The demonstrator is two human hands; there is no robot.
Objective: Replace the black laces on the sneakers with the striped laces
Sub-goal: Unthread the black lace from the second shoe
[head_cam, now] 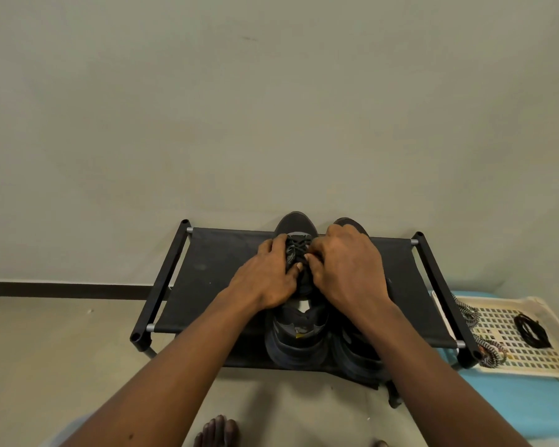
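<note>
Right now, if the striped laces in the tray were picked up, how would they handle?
Probably floppy: the striped laces lie in loose coils in the tray, so they would likely dangle and uncoil. Likely light, being thin cord. One bunch sits beside the rack post, so it might catch there.

One black rack (207, 279) carries two dark sneakers (296, 340). Two hands are over its middle: left hand (265, 279), right hand (349, 269). Right of the rack, one cream tray (530, 366) holds two striped lace bundles (491, 351) and one black lace bundle (531, 330).
</note>
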